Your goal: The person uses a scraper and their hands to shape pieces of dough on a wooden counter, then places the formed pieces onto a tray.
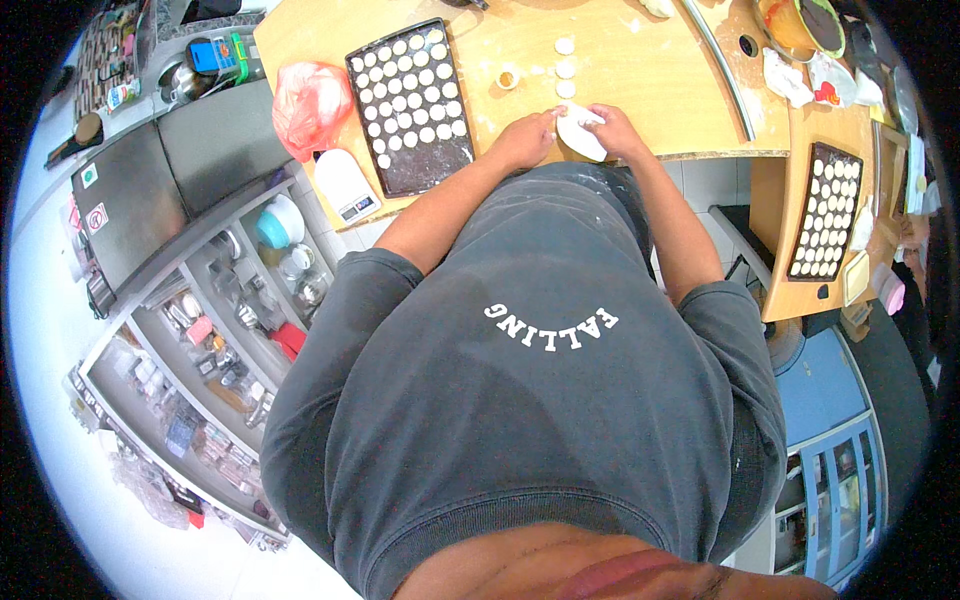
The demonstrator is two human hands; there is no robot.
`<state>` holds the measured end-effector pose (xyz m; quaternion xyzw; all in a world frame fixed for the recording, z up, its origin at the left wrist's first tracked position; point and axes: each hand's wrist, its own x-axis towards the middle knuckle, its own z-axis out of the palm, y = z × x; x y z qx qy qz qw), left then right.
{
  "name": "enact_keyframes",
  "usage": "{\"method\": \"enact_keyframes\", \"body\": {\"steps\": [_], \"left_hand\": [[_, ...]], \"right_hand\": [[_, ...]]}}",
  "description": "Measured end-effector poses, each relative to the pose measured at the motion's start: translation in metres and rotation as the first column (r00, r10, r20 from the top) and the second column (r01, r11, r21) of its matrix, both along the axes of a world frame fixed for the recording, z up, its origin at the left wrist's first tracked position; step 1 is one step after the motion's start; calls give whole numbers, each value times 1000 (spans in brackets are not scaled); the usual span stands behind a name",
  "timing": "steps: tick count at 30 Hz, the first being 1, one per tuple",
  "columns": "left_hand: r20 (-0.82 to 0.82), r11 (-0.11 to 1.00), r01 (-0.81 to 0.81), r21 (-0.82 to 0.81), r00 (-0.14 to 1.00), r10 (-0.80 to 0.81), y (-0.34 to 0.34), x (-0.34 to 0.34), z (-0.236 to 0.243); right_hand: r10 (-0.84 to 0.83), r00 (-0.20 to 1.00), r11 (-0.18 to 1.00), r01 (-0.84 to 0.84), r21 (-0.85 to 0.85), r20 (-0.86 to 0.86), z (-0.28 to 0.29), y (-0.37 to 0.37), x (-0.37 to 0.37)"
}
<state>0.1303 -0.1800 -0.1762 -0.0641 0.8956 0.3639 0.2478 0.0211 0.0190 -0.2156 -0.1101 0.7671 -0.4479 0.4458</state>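
Near the table's front edge, a flattened piece of white dough lies between my hands. My left hand has its fingertips closed at the dough's upper left end. My right hand grips its right side. Just above, three small pale dough discs lie in a column. A small cup sits to their left. Farther left, a dark baking tray holds rows of similar discs.
A pink plastic bag and white scale are at the table's left end. A second filled tray is on the right, below a yellow bowl. Shelves stand left; a blue cabinet stands right.
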Motion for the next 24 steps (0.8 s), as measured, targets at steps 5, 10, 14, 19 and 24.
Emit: {"method": "enact_keyframes", "body": {"steps": [5, 10, 14, 19, 24], "left_hand": [[-101, 999, -43, 33, 994, 46, 0, -1, 1], [-173, 989, -103, 105, 978, 120, 0, 0, -1], [-26, 865, -438, 245, 889, 457, 7, -10, 10], [277, 646, -590, 484, 804, 526, 0, -15, 18], [180, 619, -586, 523, 786, 592, 6, -14, 48]], "right_hand": [[-14, 1000, 1000, 13, -28, -21, -5, 1, 3], [-23, 999, 999, 24, -36, 24, 13, 5, 7], [-44, 998, 997, 40, -60, -52, 22, 12, 12], [-58, 998, 990, 58, -130, 3, 48, 15, 17], [-51, 998, 989, 45, -139, -42, 71, 13, 21]]}}
